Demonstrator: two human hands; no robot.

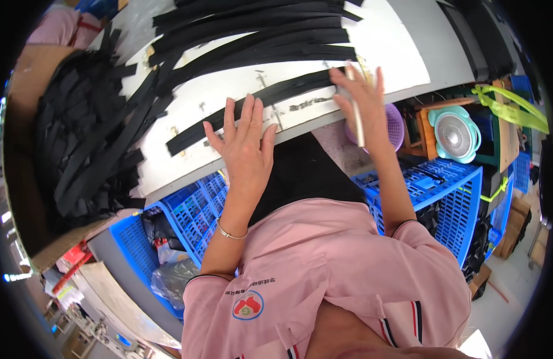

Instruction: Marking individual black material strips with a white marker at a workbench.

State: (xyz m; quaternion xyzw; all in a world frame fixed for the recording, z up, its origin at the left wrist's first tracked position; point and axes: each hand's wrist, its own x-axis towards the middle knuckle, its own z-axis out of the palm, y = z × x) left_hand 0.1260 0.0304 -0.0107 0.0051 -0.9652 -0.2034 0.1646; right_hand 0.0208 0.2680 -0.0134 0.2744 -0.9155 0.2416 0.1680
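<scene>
A black fabric strip lies along the near side of a white marked board on the table. My left hand rests with spread fingers over the strip's middle, its fingertips at the strip. At the strip's right end, my right hand is closed around a slim pale stick, whose exact kind I cannot make out. That hand is slightly blurred. Several more black strips lie side by side farther back on the board.
A cardboard box heaped with black strips stands at the left. Blue plastic crates sit below the table on both sides. To the right are a purple basket, a teal fan and a yellow-green ribbon.
</scene>
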